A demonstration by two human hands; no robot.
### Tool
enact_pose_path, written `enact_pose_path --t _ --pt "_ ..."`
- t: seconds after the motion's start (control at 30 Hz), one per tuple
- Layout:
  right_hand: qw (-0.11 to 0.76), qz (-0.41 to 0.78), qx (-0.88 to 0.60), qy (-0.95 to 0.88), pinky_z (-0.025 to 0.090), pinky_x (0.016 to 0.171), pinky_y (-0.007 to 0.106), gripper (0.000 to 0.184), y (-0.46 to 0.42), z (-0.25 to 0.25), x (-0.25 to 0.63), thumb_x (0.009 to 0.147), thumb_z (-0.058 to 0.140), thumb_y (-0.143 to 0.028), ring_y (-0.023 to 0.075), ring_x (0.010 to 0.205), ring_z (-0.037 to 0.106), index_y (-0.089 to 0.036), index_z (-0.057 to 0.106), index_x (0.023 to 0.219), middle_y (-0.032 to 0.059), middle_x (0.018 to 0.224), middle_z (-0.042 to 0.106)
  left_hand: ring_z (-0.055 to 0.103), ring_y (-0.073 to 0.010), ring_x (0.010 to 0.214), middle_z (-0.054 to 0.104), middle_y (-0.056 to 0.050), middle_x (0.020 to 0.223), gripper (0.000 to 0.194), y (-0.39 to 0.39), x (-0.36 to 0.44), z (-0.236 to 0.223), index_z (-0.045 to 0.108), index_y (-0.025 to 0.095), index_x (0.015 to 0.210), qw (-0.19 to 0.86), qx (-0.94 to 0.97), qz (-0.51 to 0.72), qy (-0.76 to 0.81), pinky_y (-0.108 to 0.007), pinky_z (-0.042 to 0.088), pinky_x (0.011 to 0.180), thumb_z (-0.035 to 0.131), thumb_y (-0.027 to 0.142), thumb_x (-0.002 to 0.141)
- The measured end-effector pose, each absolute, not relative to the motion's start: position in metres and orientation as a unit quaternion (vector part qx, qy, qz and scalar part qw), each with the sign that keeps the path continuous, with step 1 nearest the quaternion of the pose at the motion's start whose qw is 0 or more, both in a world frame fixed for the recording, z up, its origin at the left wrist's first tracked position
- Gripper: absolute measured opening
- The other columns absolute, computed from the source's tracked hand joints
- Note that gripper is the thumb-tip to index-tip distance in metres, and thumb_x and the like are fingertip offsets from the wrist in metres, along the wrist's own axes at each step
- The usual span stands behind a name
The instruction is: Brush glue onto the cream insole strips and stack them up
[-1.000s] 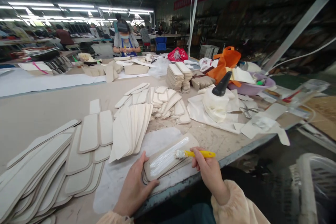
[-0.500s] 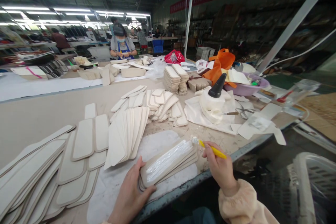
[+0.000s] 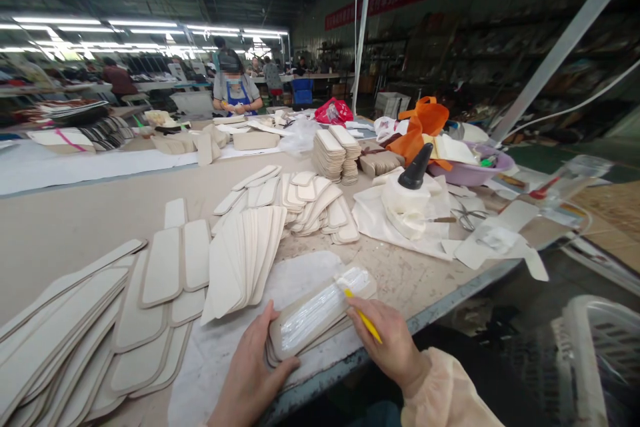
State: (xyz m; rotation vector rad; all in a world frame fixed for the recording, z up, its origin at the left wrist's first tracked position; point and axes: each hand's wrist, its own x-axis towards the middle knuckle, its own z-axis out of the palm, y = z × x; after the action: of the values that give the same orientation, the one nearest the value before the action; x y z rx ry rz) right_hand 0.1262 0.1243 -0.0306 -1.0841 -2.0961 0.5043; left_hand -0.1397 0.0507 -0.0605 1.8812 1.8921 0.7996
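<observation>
A small stack of beige padded panels (image 3: 295, 330) lies on a white sheet (image 3: 200, 373) near the table's front edge. Wet, shiny white glue covers much of the top panel. My left hand (image 3: 255, 363) grips the near left end of the stack, thumb on the front side and fingers at the back. In my right hand (image 3: 387, 333) is a yellow-handled brush (image 3: 367, 320), its bristles touching the glued surface toward the panel's far right end. Behind the stack, cream panels (image 3: 245, 260) are fanned out on the table.
Overlapping panels (image 3: 145, 320) spread across the left. A white glue bottle (image 3: 407, 203) with a black cone nozzle stands on a cloth at right, near scissors (image 3: 467, 215) and a purple basin (image 3: 470, 170). A plastic basket (image 3: 575, 347) is beside the table; a person (image 3: 235, 90) works opposite.
My right hand has moved the brush left and inward, from beyond the panel's far right end onto its glued top. My left hand stays on the stack.
</observation>
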Motion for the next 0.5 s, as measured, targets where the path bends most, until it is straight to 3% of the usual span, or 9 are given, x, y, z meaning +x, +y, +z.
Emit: enact_pose_path --t 0.23,0.5 --pt "0.483 0.467 -0.442 -0.595 0.047 0.051 0.026 0.022 0.097 -0.026 0.092 0.093 0.047 -0.033 0.0142 0.052 0.055 -0.02 0.06 0.104 0.0003 0.063 0.061 0.046 -0.0274 0.123 0.05 -0.011 0.13 0.097 0.049 -0.139 -0.059 0.016 0.02 0.144 0.21 0.649 0.305 0.664 -0.047 0.036 0.106 0.073 0.032 0.067" --pt "0.418 0.591 -0.415 -0.552 0.046 0.054 0.025 0.029 0.082 -0.026 0.05 0.092 0.047 -0.043 0.0133 0.054 0.052 -0.018 0.06 0.1 0.0002 0.063 0.059 0.048 -0.0254 0.12 0.05 -0.009 0.129 0.114 0.045 -0.137 -0.059 0.003 0.025 0.146 0.24 0.63 0.329 0.661 -0.043 0.037 0.104 0.078 0.025 0.06"
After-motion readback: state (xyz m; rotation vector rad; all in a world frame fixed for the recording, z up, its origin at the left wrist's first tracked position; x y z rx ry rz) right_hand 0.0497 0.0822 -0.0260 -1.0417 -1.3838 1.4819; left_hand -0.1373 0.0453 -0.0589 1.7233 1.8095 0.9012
